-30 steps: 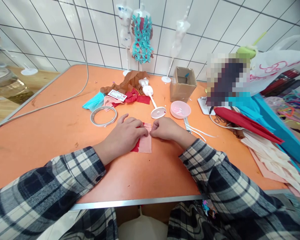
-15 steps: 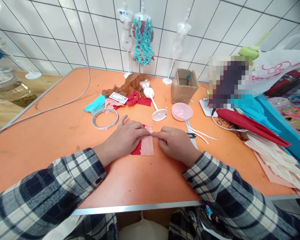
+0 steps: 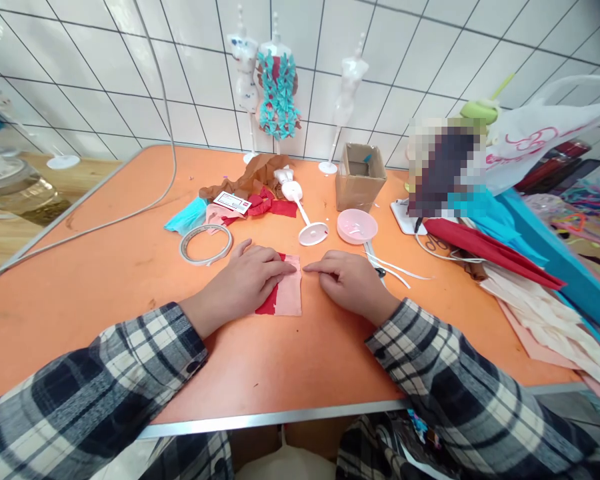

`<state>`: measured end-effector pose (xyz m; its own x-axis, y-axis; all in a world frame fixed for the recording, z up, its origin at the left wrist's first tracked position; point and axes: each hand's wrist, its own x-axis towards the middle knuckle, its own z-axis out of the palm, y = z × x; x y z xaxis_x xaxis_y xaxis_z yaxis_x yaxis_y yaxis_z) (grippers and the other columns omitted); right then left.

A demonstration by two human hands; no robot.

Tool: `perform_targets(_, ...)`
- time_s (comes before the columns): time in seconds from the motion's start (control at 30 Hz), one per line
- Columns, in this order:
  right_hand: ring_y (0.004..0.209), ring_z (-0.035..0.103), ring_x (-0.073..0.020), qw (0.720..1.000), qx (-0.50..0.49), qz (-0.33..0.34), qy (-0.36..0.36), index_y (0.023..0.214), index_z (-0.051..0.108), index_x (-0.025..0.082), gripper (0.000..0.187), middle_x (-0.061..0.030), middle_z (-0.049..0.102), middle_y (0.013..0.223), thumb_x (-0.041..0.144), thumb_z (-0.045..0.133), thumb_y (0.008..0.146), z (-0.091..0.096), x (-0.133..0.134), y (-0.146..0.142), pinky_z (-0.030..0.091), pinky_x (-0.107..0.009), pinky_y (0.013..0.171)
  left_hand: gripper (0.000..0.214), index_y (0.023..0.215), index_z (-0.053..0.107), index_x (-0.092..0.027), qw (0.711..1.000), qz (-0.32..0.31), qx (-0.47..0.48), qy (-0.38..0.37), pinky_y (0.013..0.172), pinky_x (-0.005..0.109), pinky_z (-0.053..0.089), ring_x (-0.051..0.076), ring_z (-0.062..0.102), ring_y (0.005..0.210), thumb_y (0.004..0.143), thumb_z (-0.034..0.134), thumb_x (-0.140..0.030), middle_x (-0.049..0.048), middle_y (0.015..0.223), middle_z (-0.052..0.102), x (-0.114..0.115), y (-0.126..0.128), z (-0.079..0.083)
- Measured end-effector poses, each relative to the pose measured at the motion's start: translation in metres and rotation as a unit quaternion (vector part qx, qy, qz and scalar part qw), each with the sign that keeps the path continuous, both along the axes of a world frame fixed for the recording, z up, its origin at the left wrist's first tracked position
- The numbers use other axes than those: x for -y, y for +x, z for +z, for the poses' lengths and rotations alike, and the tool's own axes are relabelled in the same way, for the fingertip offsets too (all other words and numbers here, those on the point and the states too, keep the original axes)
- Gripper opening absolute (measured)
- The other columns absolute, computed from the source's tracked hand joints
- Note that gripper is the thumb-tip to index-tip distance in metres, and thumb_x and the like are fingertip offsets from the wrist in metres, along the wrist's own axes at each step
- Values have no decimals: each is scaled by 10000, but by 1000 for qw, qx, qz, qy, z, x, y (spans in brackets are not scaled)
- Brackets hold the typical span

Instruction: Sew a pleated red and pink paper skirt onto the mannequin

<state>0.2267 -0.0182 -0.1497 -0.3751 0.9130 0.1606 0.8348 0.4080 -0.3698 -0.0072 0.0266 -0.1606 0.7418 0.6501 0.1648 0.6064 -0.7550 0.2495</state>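
Note:
My left hand (image 3: 250, 277) lies palm down on a small piece of pink and red crepe paper (image 3: 289, 293), its thumb apart and its fingers stretched to the right across the sheet. Just beyond the sheet's right edge is my right hand (image 3: 353, 280). Its index finger points left with a small gap to the paper, while the other fingers curl under and their tips are hidden. I see nothing held in either hand. Behind the hands lies a white miniature dress form (image 3: 306, 212) on its side, beside a pink bowl (image 3: 357, 228).
A roll of tape (image 3: 206, 245) lies left of the hands. Beyond it are crumpled papers (image 3: 255, 179) and a white card (image 3: 233, 202). A cardboard box (image 3: 361, 177) and standing dress forms (image 3: 278, 93) are along the tiled wall. White strips (image 3: 395, 269) and folded papers (image 3: 495, 253) lie to the right.
My right index fingertip has drawn back to the right, from the paper's edge by the left fingertips to a small gap away. The left hand stays on the paper. The view has shifted slightly.

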Motion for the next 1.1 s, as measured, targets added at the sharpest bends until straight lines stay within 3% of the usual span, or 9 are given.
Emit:
perform_targets(0.27,836,632,-181,997,66,51,3,1145,750,296,375,-25,701,931,183,500,891,-6,1,-8,387,-289,656,273,1165,689,-261,1000,2,16,4,1012,474,337,230,614,1023,976,494,-283,48,1064,708,-5,-4,-2)
perform_targets(0.43,869,641,-162,998,-5,54,10,1143,737,265,370,-10,714,945,139,495,892,-10,-2,-6,414,-277,709,216,989,759,-263,1000,7,12,13,861,412,409,261,613,955,893,617,-395,57,995,696,-14,-22,4)
perform_targets(0.57,884,636,-156,998,-52,15,16,1111,733,232,295,-22,706,973,167,524,914,-11,-4,-5,421,-271,728,328,1067,752,-234,999,-3,39,1,844,374,442,249,629,961,907,585,-466,77,1059,698,-18,-29,6)
perform_targets(0.8,907,597,-184,999,-28,13,36,1011,761,231,224,-35,679,945,373,603,937,-15,-7,-17,389,-299,728,309,1033,752,-251,999,32,-14,19,851,402,390,257,658,968,937,543,-458,54,1037,743,-14,-19,1)
perform_targets(0.97,872,571,-183,999,9,28,44,963,774,254,197,-18,687,904,352,604,945,-17,-10,-18,350,-310,689,295,980,756,-272,999,23,-34,35,949,465,350,262,662,961,932,543,-471,51,1026,747,-11,-19,5)
perform_targets(1.1,862,568,-176,999,12,29,45,942,774,249,176,-13,699,914,317,612,940,-16,-11,-13,341,-308,679,276,951,757,-309,997,13,-48,67,1067,568,236,268,667,939,935,525,-458,37,1046,754,-15,-33,13)
